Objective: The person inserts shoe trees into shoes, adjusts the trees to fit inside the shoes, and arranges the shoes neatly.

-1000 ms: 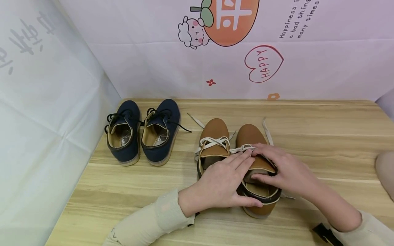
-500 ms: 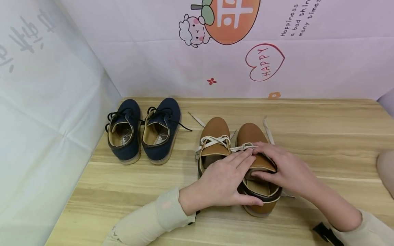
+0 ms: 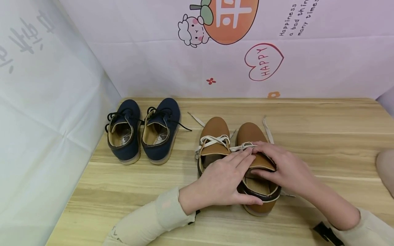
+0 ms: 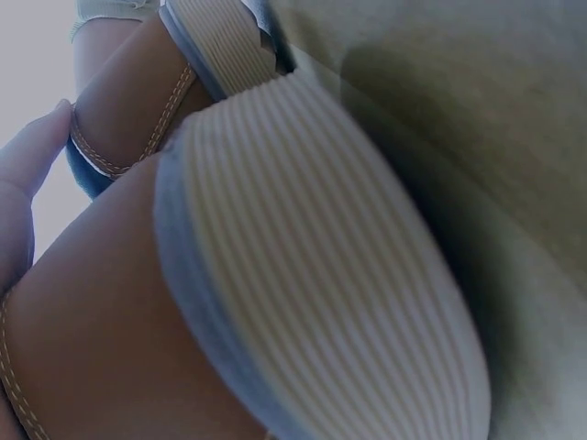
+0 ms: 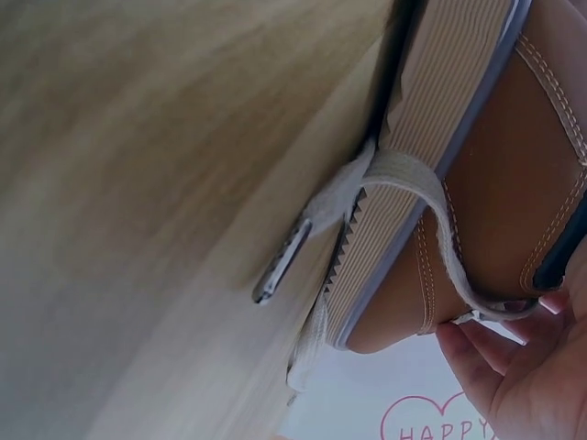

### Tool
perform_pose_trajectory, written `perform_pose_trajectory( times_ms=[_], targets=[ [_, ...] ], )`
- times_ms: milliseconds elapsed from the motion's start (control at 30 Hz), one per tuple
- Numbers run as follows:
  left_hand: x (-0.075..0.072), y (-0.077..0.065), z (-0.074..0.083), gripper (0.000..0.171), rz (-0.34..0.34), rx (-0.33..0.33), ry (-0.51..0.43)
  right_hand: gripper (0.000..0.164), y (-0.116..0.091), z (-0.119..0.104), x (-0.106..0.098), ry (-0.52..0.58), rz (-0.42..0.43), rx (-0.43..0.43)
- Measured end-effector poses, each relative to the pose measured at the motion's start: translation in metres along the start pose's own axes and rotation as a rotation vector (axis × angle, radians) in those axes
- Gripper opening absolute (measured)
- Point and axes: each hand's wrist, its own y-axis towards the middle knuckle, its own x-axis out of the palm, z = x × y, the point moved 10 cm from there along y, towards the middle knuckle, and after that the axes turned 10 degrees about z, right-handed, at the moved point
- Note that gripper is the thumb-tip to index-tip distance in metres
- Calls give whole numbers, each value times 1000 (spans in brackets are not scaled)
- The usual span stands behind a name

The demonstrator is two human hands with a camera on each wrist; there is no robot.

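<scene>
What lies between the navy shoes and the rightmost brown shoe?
In the head view: a strip of table, with a black lace and a white lace reaching over it, then the other brown shoe, partly hidden by the left hand.

There were four shoes: two brown shoes (image 3: 215, 149) and two navy shoes (image 3: 124, 153). Two bare hands were visible, one left hand (image 3: 223, 181) and one right hand (image 3: 287, 171), along with two pale sleeves (image 3: 167, 206). There was one wooden table (image 3: 323, 130). Printed pictures numbered five: one heart (image 3: 264, 62), one sheep (image 3: 195, 31), one orange fruit (image 3: 226, 37), one red flower (image 3: 211, 81) and one orange flower (image 3: 273, 95). English writing ran to three lines (image 3: 298, 20).
</scene>
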Motion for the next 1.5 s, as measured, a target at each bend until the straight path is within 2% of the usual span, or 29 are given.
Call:
perform_pose_trajectory(
  times_ms=[333,533,767,900,1167,1333,1500],
  targets=[
    [-1,0,-1,107,-14,-3,1,55,0,-1,-3,-2,40,-12],
    [0,0,0,107,-23,-1,8,59,-3,-1,-4,41,74,-26],
    [0,1,2,109,-24,3,19,66,-7,-5,-9,63,112,-84],
    [-2,0,2,109,-17,-7,-21,67,-8,-7,-11,65,124,-112],
    [-5,-6,6,97,-23,-14,-152,66,-13,-6,-17,85,99,-88],
    [-18,-14,2,91,35,12,-188,79,-21,-2,-21,124,52,-19],
    [-40,-23,-15,96,137,33,-234,94,-32,14,-20,194,-28,78]
  ],
)
